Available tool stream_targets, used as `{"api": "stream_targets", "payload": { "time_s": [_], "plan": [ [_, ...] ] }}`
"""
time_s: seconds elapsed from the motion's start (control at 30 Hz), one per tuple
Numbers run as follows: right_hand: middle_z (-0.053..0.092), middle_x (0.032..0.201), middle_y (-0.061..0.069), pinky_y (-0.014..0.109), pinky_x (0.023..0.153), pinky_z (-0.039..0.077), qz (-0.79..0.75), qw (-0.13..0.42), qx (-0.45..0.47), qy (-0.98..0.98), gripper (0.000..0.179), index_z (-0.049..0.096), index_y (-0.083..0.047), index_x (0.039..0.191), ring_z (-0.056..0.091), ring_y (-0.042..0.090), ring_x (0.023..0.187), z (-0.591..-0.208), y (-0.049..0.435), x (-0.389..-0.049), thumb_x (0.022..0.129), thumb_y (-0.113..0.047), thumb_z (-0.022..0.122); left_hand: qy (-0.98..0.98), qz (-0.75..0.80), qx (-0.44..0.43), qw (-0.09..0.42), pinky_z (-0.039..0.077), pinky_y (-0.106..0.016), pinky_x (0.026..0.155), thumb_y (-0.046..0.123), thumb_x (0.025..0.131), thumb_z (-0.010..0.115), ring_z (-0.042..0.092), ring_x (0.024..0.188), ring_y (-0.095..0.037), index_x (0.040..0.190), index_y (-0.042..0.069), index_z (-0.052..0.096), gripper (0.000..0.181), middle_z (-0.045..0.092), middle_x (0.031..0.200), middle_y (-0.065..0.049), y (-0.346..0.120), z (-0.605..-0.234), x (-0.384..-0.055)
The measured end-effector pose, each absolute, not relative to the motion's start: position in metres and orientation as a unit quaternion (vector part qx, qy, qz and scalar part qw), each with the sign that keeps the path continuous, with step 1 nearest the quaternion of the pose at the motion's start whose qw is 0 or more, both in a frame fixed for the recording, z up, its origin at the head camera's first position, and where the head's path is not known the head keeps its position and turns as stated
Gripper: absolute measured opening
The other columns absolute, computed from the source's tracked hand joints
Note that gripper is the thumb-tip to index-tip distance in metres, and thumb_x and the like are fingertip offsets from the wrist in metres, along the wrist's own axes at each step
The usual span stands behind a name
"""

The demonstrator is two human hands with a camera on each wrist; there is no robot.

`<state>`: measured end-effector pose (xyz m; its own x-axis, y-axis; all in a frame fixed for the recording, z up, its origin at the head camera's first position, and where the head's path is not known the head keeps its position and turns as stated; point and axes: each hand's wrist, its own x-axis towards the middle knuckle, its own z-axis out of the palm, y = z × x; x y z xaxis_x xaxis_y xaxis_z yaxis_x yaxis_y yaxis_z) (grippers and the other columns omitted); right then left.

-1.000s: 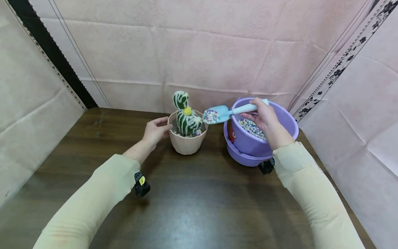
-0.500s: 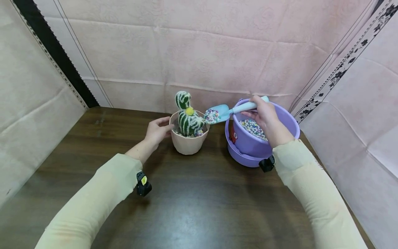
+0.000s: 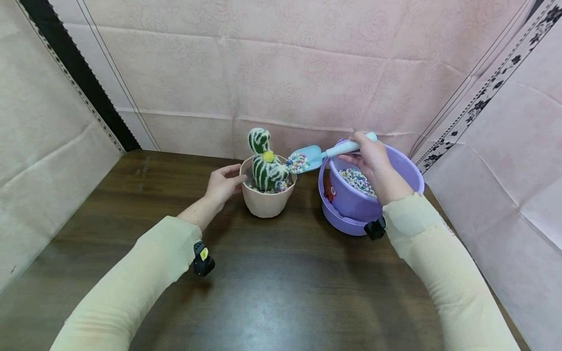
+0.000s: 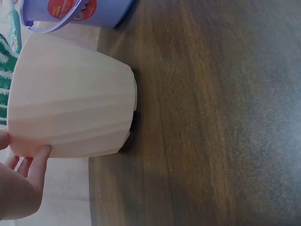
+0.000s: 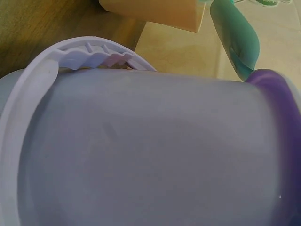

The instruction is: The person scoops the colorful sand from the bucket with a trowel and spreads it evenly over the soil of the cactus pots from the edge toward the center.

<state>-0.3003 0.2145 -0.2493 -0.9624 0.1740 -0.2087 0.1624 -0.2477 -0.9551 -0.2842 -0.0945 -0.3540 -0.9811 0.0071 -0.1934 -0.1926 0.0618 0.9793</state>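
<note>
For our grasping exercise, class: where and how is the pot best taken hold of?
Probably by the upper wall of the pot, near the rim, from the left, where the left hand is: it stands upright and widens upward, the cactus rises from its opening, and the scoop occupies the right side.

Head view: forward and down over the dark brown wooden table (image 3: 272, 292), the farthest back.
Left wrist view: close to the beige faceted plant pot (image 4: 70, 99), facing its outer wall, rolled so its rim points left.
Right wrist view: nearly against the round lilac plastic bucket (image 5: 155, 150), rolled oppositely.
Both wrists share: pot, bucket.
</note>
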Motion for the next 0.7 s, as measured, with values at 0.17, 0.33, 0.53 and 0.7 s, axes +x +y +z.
{"api": "stream_targets", "payload": {
  "time_s": [0.17, 0.33, 0.53, 0.7],
  "plan": [
    [0.063, 0.07, 0.004, 0.027, 0.063, 0.059, 0.774, 0.006, -0.136, -0.618, 0.003, 0.052, -0.007, 0.087, 0.066, 0.016, 0.064, -0.248, 0.212, -0.301, 0.087, -0.005, 0.051, 0.725, 0.682, -0.062, 0.072, 0.047, -0.041, 0.101, 0.009, 0.094, 0.054, 0.049, 0.124, -0.028, 0.141, 0.004, 0.04, 0.049, 0.043, 0.142, -0.016, -0.095, -0.354, -0.284],
    [0.063, 0.068, 0.003, 0.028, 0.064, 0.059, 0.772, 0.012, -0.135, -0.621, 0.003, 0.052, -0.007, 0.084, 0.066, 0.016, 0.064, -0.248, 0.209, -0.303, 0.087, -0.005, 0.053, 0.724, 0.684, -0.064, 0.07, 0.047, -0.041, 0.1, 0.009, 0.094, 0.054, 0.049, 0.124, -0.028, 0.14, 0.004, 0.041, 0.048, 0.044, 0.142, -0.017, -0.095, -0.354, -0.285],
    [0.056, 0.069, 0.001, 0.027, 0.065, 0.059, 0.768, 0.018, -0.131, -0.627, 0.008, 0.049, -0.007, 0.08, 0.063, 0.014, 0.064, -0.248, 0.205, -0.306, 0.086, -0.004, 0.052, 0.726, 0.681, -0.067, 0.068, 0.049, -0.039, 0.099, 0.009, 0.093, 0.054, 0.05, 0.123, -0.027, 0.139, 0.004, 0.042, 0.048, 0.045, 0.141, -0.016, -0.094, -0.354, -0.285],
    [0.053, 0.071, 0.0, 0.027, 0.066, 0.059, 0.762, 0.023, -0.131, -0.634, 0.008, 0.047, -0.008, 0.081, 0.063, 0.013, 0.064, -0.249, 0.202, -0.307, 0.086, -0.004, 0.053, 0.723, 0.685, -0.065, 0.064, 0.048, -0.041, 0.099, 0.008, 0.093, 0.054, 0.05, 0.122, -0.029, 0.139, 0.003, 0.043, 0.047, 0.045, 0.14, -0.017, -0.094, -0.354, -0.285]
  ]
}}
